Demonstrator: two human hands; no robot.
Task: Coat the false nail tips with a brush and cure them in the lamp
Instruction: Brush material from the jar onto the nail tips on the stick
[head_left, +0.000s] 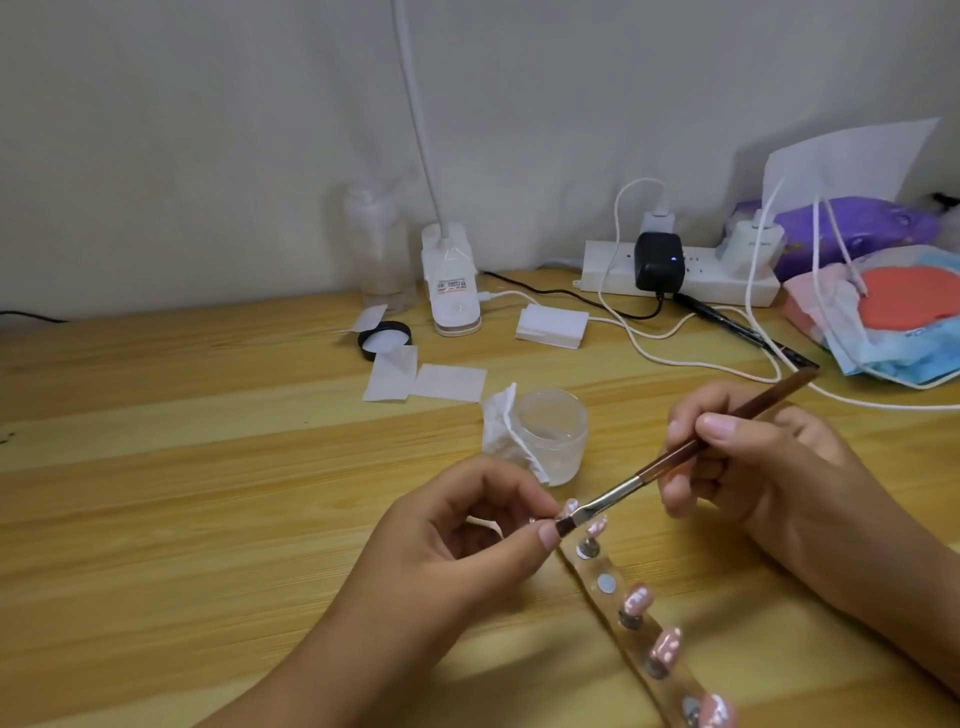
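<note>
**Desk:** What surface and room do you have on your screen?

**Operator:** I see a table (156, 467) of pale wooden planks, pushed against a plain light wall (208, 130). At the back of the table there is a white power strip (691, 283), and several cables lie around it.

**Desk:** And the hands?

**Operator:** The left hand (457, 551) has its thumb and forefinger closed narrowly, pinching one nail tip (570, 505) above the table. The right hand (769, 467) has its fingers curled round the brown handle of the brush (675, 457), like holding a pen. The bristles touch the pinched tip.

**Desk:** Please count for me.

**Operator:** I count five pink nail tips: the one that is pinched, and four standing on a clear strip (618, 605) that lies on the table between the hands. One round spot on the strip is bare. There is one clear jar (553, 431), with one crumpled tissue (501, 426) touching its left side. Farther back there are three flat white wipes (449, 382), one black lid (384, 338) and one small stack of pads (553, 326). I also see one white lamp (451, 280) with a bending neck, and one clear bottle (382, 249) just beside it. In the strip there are one black adapter (658, 260) and two white chargers (750, 244). At the far right lie a purple pack (857, 228) and some blue face masks (883, 358); how many masks I cannot tell.
</note>
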